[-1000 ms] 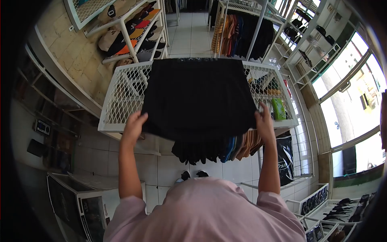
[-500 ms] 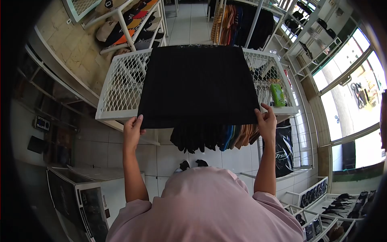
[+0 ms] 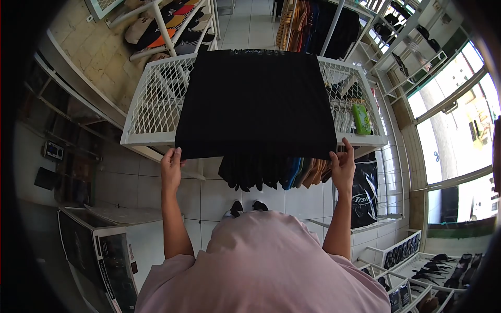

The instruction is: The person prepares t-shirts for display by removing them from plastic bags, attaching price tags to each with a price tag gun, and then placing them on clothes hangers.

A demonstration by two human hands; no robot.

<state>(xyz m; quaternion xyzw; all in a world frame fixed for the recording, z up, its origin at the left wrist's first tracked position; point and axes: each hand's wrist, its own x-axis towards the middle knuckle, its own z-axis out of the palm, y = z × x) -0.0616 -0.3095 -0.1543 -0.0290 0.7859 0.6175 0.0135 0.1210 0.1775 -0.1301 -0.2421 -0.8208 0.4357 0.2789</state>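
Worktop: A white wire-mesh worktop (image 3: 151,112) stood in a clothing shop, with a rail of shirts (image 3: 292,175) hanging beneath its near edge.
Garment: A black garment (image 3: 255,104) lay spread flat across the middle of the worktop. Its far edge reached the back rim and its near edge overhung the front rim.
Left hand: The left hand (image 3: 171,168) was closed on the garment's near left corner, just off the front rim.
Right hand: The right hand (image 3: 342,166) gripped the near right corner, fingers curled over the edge, level with the left.
Position: The cloth stretched away from both hands, which were well apart at its two near corners.
Handling: An even pull from both corners, hands kept level, looked the surest way to hold the fabric flat and square.
Packet: A green packet (image 3: 361,119) lay on the mesh just right of the garment.
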